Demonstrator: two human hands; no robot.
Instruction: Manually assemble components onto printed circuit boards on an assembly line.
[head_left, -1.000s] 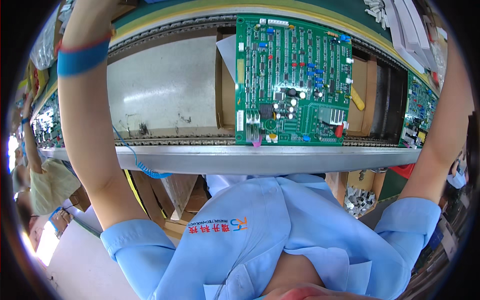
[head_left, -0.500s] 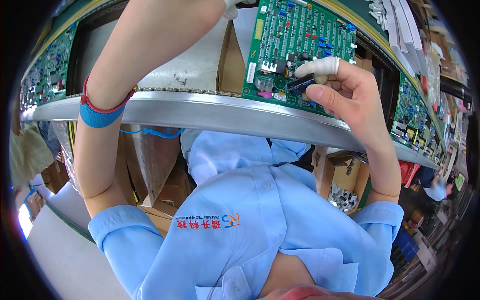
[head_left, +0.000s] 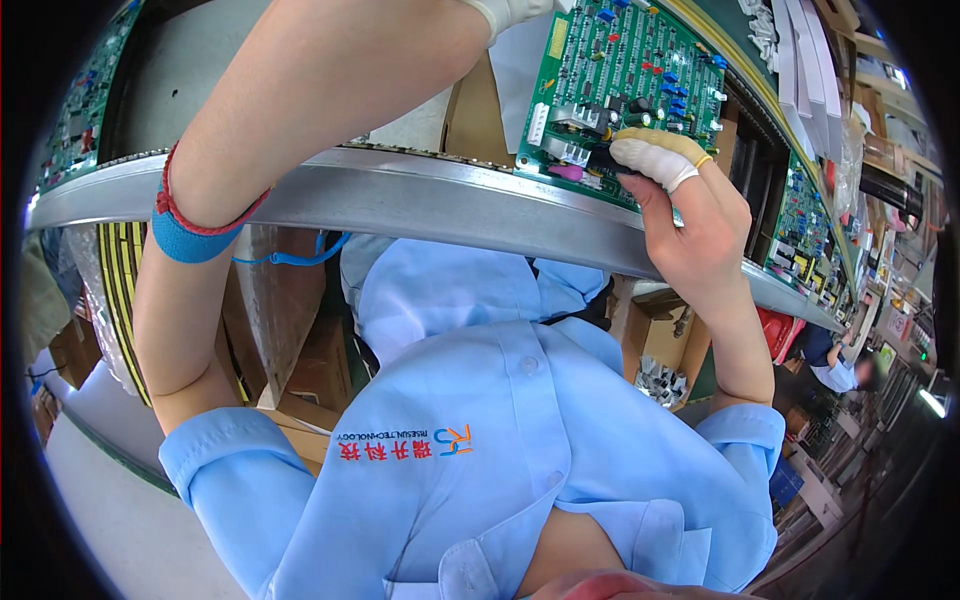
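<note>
Wore a blue wristband (head_left: 195, 235), well below the left hand (head_left: 490, 18), with a blue cord (head_left: 300, 255) trailing rightward; might have snagged on the metal rail (head_left: 430, 195), nearer the body than both hands, during a long reach. Extended the left hand, in pale finger covers, to the upper edge of view; could not tell whether open, closed or holding anything. Had a green circuit board (head_left: 600, 75) just right of that hand, running beneath the right fingers. Left silver pieces (head_left: 567, 150) and a pink part (head_left: 567, 172) exposed just left of the right fingertips; could have been bent by a sideways slip. Pinched a dark part (head_left: 604, 160) low on the board between thumb and covered fingers of the right hand (head_left: 705, 215); seemed liable to tilt or slide if poorly gripped, being mostly hidden from sight. Showed another board (head_left: 800, 235) right of the right wrist, possibly brushed by a wide elbow swing.
</note>
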